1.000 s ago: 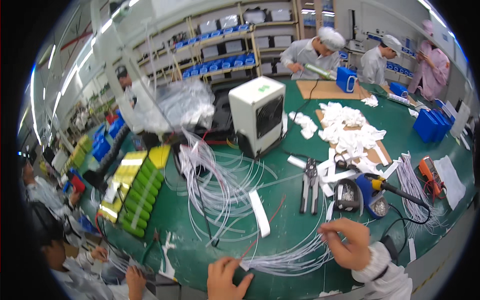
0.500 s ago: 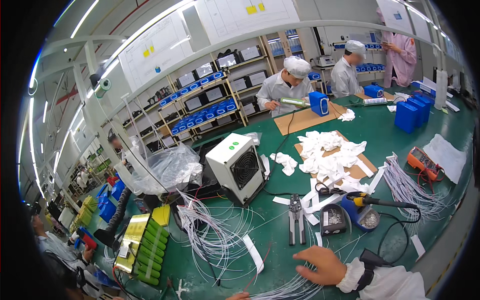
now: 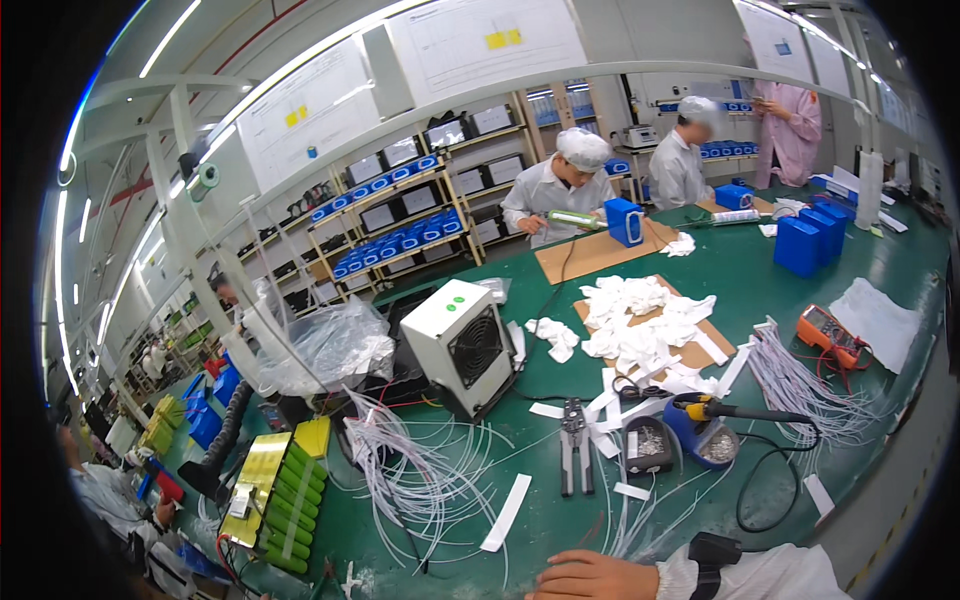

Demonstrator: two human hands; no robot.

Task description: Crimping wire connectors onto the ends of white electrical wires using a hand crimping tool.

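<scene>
At the bottom edge, my right hand (image 3: 597,577) shows its back. Its fingers point left, close together and curled downward; whatever they hold is hidden below the picture. My left hand is out of view. Thin white wires (image 3: 625,515) run over the green table just above my right hand, with a short red wire (image 3: 592,530) beside them. A wire stripper (image 3: 577,450) lies a little farther off. To the left are a white strip (image 3: 507,513) and a large loose bundle of white wires (image 3: 420,470).
A battery pack of green cells (image 3: 290,500) stands at left, a fan unit (image 3: 460,350) behind the wires. To the right are a soldering iron in its stand (image 3: 705,425), a black tray (image 3: 647,445), another wire bundle (image 3: 795,380) and an orange multimeter (image 3: 832,333). Co-workers (image 3: 565,185) sit across.
My right hand has moved left and down to the bottom edge, and its spread fingers have come together. The left fingertips have dropped out of view. The white strip now lies farther tilted.
</scene>
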